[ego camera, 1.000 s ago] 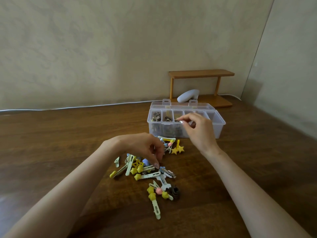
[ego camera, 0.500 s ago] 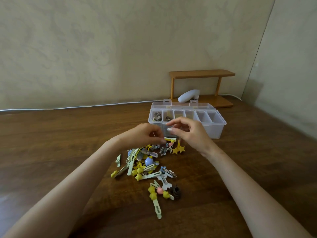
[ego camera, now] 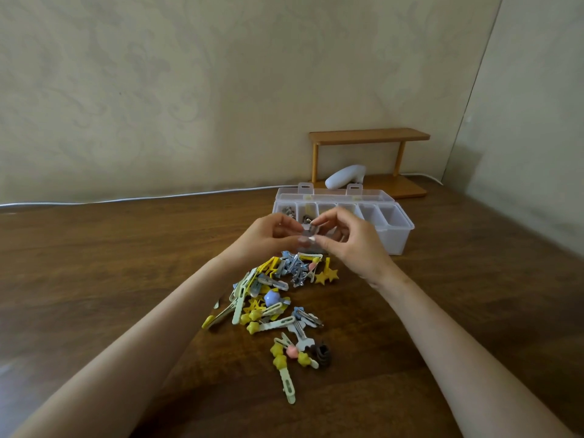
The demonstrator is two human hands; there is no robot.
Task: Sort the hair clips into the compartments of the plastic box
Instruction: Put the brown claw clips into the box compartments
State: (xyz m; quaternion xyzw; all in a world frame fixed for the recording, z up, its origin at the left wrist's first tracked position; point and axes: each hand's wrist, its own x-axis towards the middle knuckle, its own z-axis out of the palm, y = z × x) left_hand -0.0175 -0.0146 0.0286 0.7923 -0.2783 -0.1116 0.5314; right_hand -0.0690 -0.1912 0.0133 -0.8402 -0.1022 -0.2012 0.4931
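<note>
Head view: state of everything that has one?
plastic box: open, lid folded back; leftmost compartments hold metal clips, the two rightmost look empty
small metal clip: off the table, pinched between both hands
left hand: pinches the small metal clip
right hand: pinches the small metal clip
pile of hair clips: loose on the table, unsorted

Wooden table: hair clips, plastic box, shelf.

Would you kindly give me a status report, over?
Left hand and right hand pinch one small metal clip by the plastic box. Clip pile unsorted on table. Nothing blocks the box.
</note>
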